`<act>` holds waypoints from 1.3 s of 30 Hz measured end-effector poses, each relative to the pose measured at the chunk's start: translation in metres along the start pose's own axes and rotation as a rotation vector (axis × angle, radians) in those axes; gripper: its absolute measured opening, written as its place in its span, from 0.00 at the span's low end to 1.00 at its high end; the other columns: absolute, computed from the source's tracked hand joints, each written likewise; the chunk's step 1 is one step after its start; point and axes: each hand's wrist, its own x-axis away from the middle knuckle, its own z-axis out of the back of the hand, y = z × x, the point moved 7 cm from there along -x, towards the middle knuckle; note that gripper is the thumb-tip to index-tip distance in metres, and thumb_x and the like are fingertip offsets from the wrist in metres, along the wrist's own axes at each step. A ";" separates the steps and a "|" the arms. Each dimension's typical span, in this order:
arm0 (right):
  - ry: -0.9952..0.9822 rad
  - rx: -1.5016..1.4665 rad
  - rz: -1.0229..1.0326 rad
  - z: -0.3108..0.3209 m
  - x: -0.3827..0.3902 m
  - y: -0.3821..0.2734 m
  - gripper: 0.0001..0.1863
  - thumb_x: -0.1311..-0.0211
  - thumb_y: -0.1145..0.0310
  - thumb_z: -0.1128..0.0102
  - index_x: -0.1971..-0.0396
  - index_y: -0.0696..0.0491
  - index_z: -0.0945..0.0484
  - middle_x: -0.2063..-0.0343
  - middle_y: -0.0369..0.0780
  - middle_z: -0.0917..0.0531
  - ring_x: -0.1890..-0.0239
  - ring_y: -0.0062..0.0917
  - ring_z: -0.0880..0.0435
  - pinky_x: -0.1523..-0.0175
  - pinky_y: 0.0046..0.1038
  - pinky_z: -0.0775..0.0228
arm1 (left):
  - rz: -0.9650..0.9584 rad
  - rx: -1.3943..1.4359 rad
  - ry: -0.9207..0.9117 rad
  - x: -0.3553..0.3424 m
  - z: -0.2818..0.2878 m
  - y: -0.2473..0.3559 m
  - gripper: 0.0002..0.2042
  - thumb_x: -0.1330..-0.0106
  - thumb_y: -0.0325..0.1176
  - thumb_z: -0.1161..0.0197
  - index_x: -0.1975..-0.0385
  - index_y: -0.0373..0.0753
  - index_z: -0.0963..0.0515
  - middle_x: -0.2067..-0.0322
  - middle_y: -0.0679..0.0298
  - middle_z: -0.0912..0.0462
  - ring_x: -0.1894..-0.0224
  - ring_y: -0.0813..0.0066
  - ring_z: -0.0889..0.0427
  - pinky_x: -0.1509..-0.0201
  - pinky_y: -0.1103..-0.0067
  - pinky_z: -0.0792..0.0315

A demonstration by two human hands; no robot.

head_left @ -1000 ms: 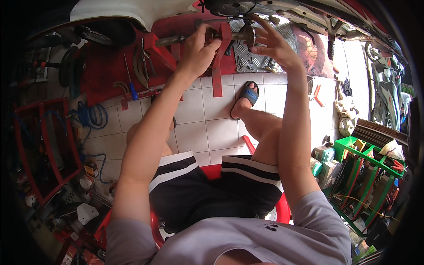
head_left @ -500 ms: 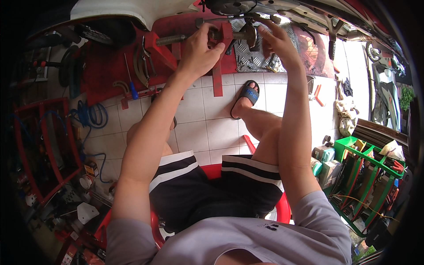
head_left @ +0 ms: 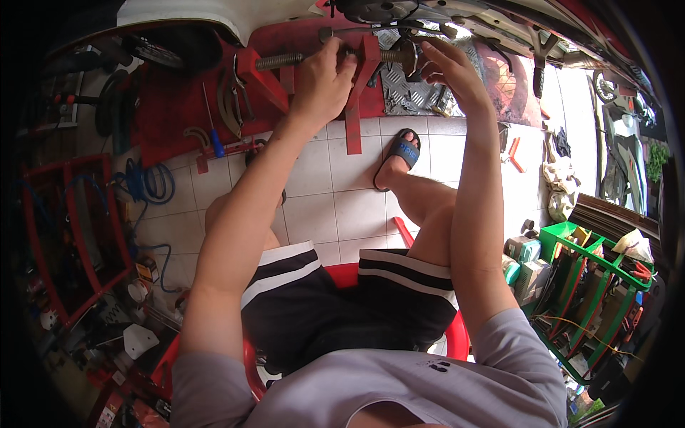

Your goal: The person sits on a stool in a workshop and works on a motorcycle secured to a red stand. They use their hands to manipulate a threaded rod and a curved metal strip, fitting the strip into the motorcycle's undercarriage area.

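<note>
Holding up both arms, the person works at a red metal frame w/ square posts (head_left: 353, 121), which stands by a flat red worktop (head_left: 164, 107). A thick grey metal rod w/ screw ridges (head_left: 278, 62) lies across the frame: it starts at the L post, goes out of sight at the L hand (head_left: 325, 84), then pokes out past the R post. A round dark metal disc (head_left: 412, 58) sits on the rod's R end. So the rod's in the frame & the disc is on it; I'd call that bit done. The disc isn't off & the rod isn't out. How much is left, can't tell, b/c the mid part is hidden. L hand bends over the mid of the rod, thumb near the R post; its fingertips don't show, so can't tell if it grips. R hand (head_left: 457, 75) is right beside the disc, fingers bent & loose, not closed round it; can't tell if a tip touches. A blue-handled screwdriver w/ a thin shaft (head_left: 217, 143) & a curved tan part (head_left: 228, 110) lie to the L, w/ no hand on them.
</note>
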 end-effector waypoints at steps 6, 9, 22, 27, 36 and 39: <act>-0.090 -0.059 0.148 -0.015 0.009 -0.017 0.31 0.35 0.51 0.41 0.39 0.55 0.31 0.49 0.45 0.21 0.53 0.29 0.19 0.49 0.29 0.28 | -0.258 0.076 0.181 0.001 0.005 0.011 0.12 0.31 0.36 0.44 0.63 0.31 0.28 0.75 0.53 0.19 0.78 0.66 0.17 0.74 0.74 0.24; -0.165 -0.071 0.226 -0.019 0.011 -0.019 0.31 0.36 0.52 0.40 0.37 0.52 0.32 0.46 0.45 0.23 0.51 0.30 0.20 0.46 0.30 0.29 | -0.045 0.075 0.046 0.002 -0.004 0.001 0.10 0.31 0.35 0.45 0.62 0.32 0.28 0.74 0.54 0.18 0.79 0.71 0.18 0.77 0.76 0.25; -0.109 -0.083 -0.133 0.003 -0.004 0.005 0.31 0.38 0.57 0.37 0.37 0.53 0.33 0.62 0.41 0.20 0.61 0.24 0.20 0.59 0.26 0.28 | 0.220 0.352 -0.072 0.009 -0.008 0.012 0.13 0.32 0.31 0.48 0.50 0.37 0.31 0.58 0.64 0.21 0.65 0.76 0.18 0.68 0.80 0.24; 0.082 -0.101 0.314 -0.018 0.016 -0.030 0.24 0.32 0.55 0.44 0.44 0.55 0.26 0.77 0.36 0.22 0.75 0.18 0.24 0.68 0.21 0.34 | 0.213 0.340 -0.078 0.010 -0.007 0.009 0.14 0.32 0.32 0.47 0.49 0.37 0.31 0.58 0.63 0.21 0.64 0.76 0.18 0.66 0.80 0.24; -0.038 -0.056 0.108 -0.002 0.001 -0.009 0.29 0.35 0.57 0.40 0.38 0.55 0.33 0.76 0.35 0.21 0.72 0.18 0.21 0.66 0.22 0.30 | 0.227 0.347 -0.093 0.010 -0.008 0.008 0.15 0.33 0.32 0.47 0.48 0.36 0.32 0.56 0.62 0.21 0.64 0.76 0.18 0.65 0.80 0.25; 0.020 -0.094 0.297 -0.022 0.011 -0.024 0.25 0.33 0.56 0.43 0.43 0.57 0.28 0.81 0.33 0.22 0.78 0.17 0.24 0.70 0.21 0.33 | 0.227 0.326 -0.097 0.010 -0.005 0.010 0.15 0.33 0.32 0.47 0.47 0.36 0.32 0.56 0.62 0.21 0.65 0.76 0.18 0.64 0.80 0.25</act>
